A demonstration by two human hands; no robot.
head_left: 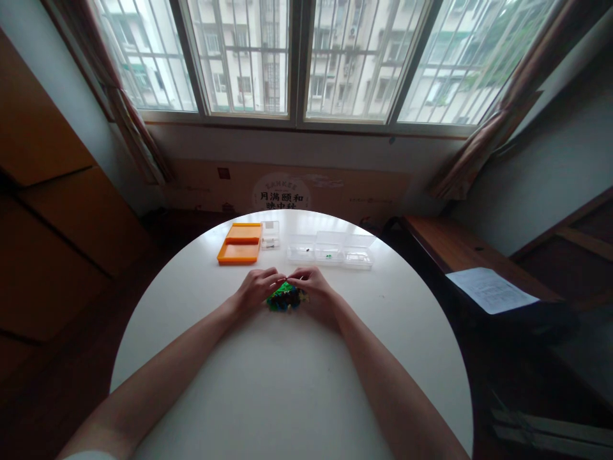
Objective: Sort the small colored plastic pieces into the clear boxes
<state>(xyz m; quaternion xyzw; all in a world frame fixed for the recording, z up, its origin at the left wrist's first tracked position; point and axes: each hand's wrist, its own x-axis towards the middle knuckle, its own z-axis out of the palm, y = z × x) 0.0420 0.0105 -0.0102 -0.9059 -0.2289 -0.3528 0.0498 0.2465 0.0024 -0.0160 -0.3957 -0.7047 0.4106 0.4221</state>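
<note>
Fingers [274,279] of left hand [255,292] and right hand [317,291] pinch shut on green pile [283,300]; clear boxes [330,250] beyond nearly empty.

Forearms bare right up past the elbows; left hand [256,292] and right hand [317,289] bare too; sliver of white fabric sleeve [89,455], probably short, on the left arm.

— What carries everything?
— A round white table [297,390].
— What lies toward its far edge?
— On the left, an orange flat plastic case [239,246], lying open. Just beside it is a small clear plastic box [269,234], then a row of clear plastic lidded boxes [330,250], lids raised.
— And nearer the middle?
— A small cluster of green and dark plastic pieces [283,299], apart from the boxes.
</note>
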